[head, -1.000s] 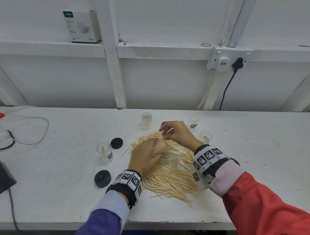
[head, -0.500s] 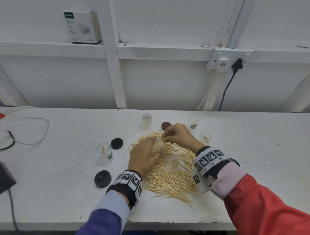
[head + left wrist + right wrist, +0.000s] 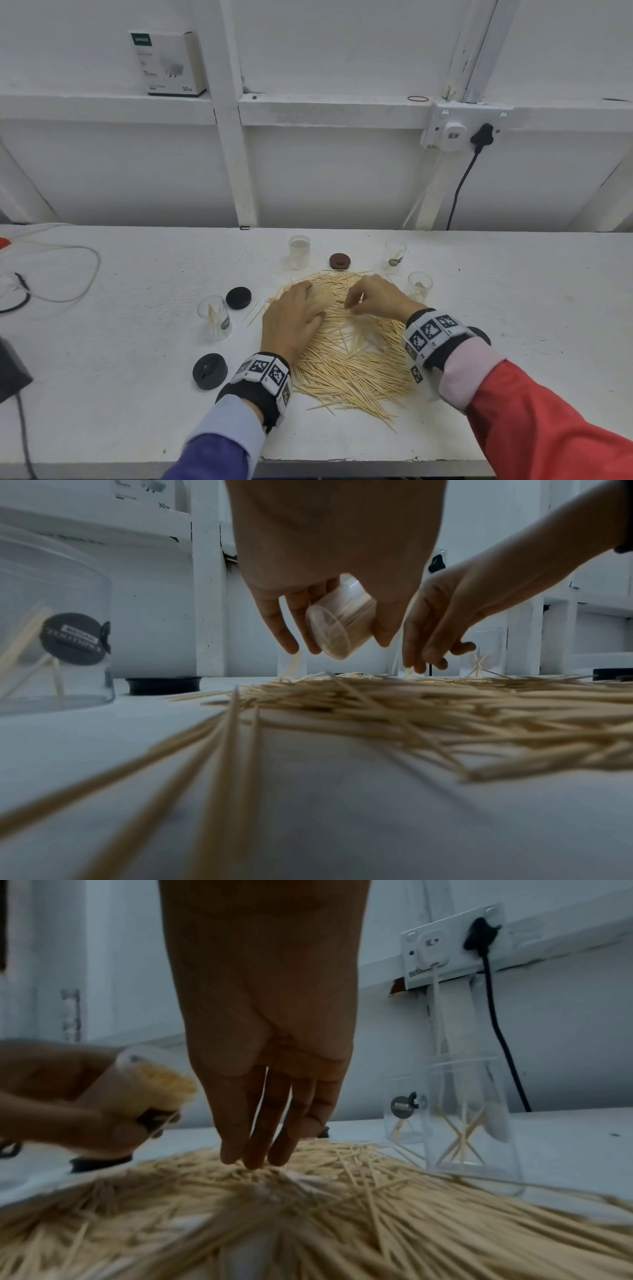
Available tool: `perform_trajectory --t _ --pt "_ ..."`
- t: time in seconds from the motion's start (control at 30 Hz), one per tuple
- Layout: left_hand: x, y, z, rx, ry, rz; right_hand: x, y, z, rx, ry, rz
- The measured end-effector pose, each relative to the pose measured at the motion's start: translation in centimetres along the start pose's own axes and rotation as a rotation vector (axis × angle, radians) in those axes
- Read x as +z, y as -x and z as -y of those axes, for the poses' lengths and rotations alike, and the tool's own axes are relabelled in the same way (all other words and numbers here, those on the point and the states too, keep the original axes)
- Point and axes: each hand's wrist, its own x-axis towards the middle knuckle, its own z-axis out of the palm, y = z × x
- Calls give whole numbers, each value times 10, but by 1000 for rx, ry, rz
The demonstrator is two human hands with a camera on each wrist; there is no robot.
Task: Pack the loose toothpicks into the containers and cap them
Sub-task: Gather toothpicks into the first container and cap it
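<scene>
Head view, change: right hand (image 3: 375, 297) down at the toothpick pile (image 3: 356, 356), away from the mouth of the held container (image 3: 320, 299) where it worked a second ago; brown cap (image 3: 339, 261) uncovered behind.
Head view, meaning: likely a fresh pick-up for a container already nearly full; capping not yet done.
Head view, desk: white desk (image 3: 513, 308) with four more clear containers around the pile, two black caps (image 3: 238, 297) at left, cables at far left.
Head view, room: white panelled wall, wall socket (image 3: 448, 132) with black plug, small box (image 3: 166, 63) on the ledge.
Left wrist view: left hand (image 3: 329, 569) wrapped around the tilted, packed container, just above the pile.
Right wrist view: fingers (image 3: 257, 1137) hanging straight, tips on the toothpicks, nothing gripped.
</scene>
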Motion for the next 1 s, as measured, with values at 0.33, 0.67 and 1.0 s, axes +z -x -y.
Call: perform_trajectory --t 0.33,0.67,1.0 --pt "4 -2 4 8 -25 4 19 0 15 -24 336 -26" --pt "5 -2 5 -7 -35 15 -3 7 -2 37 189 17" --pt "6 -2 6 -7 -32 27 -37 11 12 -3 54 -24"
